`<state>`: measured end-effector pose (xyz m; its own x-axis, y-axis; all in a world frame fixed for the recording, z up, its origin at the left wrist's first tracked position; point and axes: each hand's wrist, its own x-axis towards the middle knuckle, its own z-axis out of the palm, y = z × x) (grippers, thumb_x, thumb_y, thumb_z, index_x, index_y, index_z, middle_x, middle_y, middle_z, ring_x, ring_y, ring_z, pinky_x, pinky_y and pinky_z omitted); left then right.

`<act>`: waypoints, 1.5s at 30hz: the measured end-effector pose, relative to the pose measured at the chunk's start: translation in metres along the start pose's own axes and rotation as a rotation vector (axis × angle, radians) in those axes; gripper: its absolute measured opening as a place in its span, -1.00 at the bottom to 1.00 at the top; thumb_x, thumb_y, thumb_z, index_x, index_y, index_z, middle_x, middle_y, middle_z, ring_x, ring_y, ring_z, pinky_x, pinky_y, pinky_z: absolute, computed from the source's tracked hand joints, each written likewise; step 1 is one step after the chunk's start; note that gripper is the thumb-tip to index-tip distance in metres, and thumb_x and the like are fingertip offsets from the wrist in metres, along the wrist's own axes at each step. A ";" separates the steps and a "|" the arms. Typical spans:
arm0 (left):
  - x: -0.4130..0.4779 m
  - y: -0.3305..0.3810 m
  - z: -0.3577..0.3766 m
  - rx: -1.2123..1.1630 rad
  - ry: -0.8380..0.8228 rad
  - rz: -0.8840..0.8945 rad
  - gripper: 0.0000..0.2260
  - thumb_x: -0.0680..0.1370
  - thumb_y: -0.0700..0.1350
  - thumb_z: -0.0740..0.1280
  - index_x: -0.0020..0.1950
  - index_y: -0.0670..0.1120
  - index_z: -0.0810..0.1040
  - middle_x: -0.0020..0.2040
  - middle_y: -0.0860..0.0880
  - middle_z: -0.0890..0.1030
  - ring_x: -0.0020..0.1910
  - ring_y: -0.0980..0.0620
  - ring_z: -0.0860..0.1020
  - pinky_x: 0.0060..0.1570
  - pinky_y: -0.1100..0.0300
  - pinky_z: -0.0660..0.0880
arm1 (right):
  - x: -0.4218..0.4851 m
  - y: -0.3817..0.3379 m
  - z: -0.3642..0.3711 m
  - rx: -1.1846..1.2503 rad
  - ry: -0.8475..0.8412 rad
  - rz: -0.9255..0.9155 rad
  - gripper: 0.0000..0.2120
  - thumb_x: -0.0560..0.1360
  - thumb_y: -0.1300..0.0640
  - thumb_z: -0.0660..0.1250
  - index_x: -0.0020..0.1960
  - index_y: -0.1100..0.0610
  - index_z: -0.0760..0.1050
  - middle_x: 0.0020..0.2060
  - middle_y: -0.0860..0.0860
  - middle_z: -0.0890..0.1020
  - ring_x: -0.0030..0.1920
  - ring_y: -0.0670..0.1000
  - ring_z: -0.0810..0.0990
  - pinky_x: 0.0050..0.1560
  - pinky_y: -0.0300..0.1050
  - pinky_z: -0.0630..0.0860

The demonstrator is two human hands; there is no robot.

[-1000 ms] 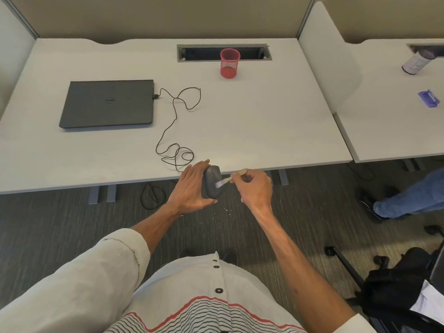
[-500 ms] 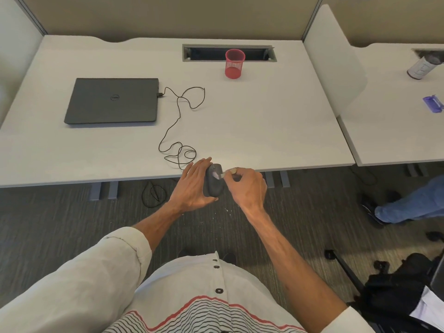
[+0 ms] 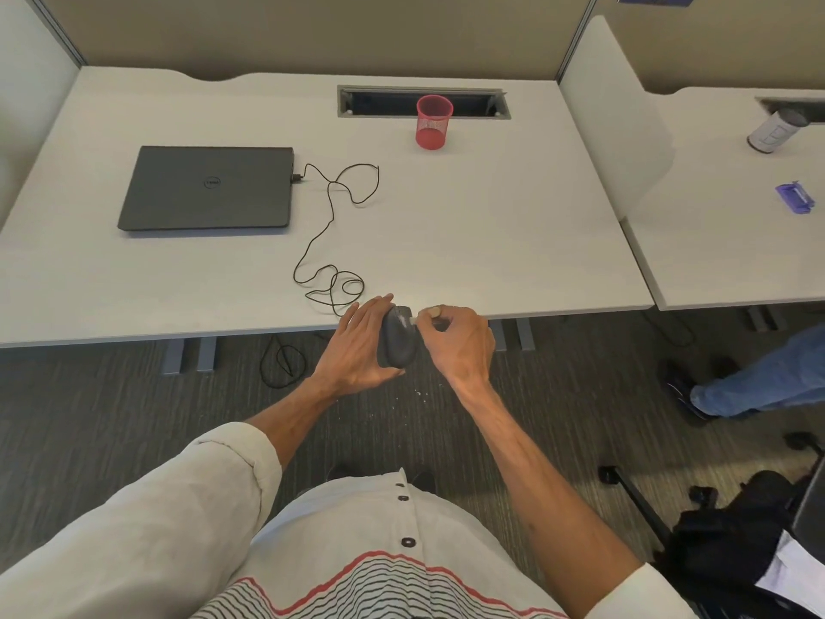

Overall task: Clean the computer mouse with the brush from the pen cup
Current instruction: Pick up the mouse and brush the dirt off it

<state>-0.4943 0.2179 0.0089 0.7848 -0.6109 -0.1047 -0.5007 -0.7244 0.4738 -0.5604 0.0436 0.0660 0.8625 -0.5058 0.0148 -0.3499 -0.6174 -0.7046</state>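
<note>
My left hand (image 3: 359, 346) grips a dark grey computer mouse (image 3: 397, 337) just off the white desk's front edge, with the mouse tilted on its side. My right hand (image 3: 460, 344) pinches a small light-handled brush (image 3: 424, 314), whose bristle end touches the top of the mouse. Most of the brush is hidden by my fingers. The mouse's black cable (image 3: 328, 243) runs in loops across the desk to a shut grey laptop (image 3: 207, 187). A red mesh pen cup (image 3: 433, 123) stands at the back of the desk.
A cable slot (image 3: 379, 101) is cut into the white desk (image 3: 491, 225) behind the cup. A divider panel (image 3: 611, 118) separates a second desk with a canister (image 3: 774, 131) and a purple item (image 3: 794, 197). Another person's leg (image 3: 768, 382) and a chair (image 3: 736, 538) are at the right.
My right hand has drawn in closer to the mouse and the brush has moved up toward the mouse's top end. The camera view has shifted slightly.
</note>
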 end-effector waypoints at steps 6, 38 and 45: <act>-0.004 0.001 0.001 -0.001 0.000 0.000 0.16 0.42 0.32 0.62 0.77 -0.13 0.05 0.78 -0.06 0.15 0.78 -0.04 0.13 0.79 -0.13 -0.02 | 0.001 0.010 -0.006 0.048 -0.068 0.067 -0.75 0.59 -0.07 0.47 -0.22 -0.02 0.76 -0.43 -0.18 0.68 -0.41 -0.15 0.62 -0.22 -0.13 0.57; -0.003 -0.002 -0.004 -0.033 0.016 -0.035 0.15 0.42 0.29 0.64 0.76 -0.14 0.08 0.77 -0.08 0.16 0.78 -0.07 0.14 0.79 -0.17 0.01 | 0.003 0.011 0.003 -0.030 -0.017 0.018 -0.61 0.60 -0.04 0.47 -0.39 -0.07 0.55 -0.49 -0.21 0.56 -0.44 -0.25 0.48 -0.26 -0.26 0.37; -0.001 -0.001 -0.007 -0.061 0.013 -0.039 0.16 0.42 0.31 0.63 0.76 -0.13 0.07 0.78 -0.06 0.14 0.77 -0.05 0.15 0.79 -0.15 0.02 | 0.014 0.007 -0.003 0.188 -0.032 0.083 -0.75 0.66 -0.12 0.43 0.07 0.01 0.81 0.01 -0.15 0.82 -0.17 0.09 0.81 0.05 0.06 0.74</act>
<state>-0.4922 0.2217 0.0144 0.8083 -0.5778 -0.1133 -0.4466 -0.7270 0.5216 -0.5517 0.0297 0.0635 0.8456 -0.5293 -0.0696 -0.3491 -0.4496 -0.8222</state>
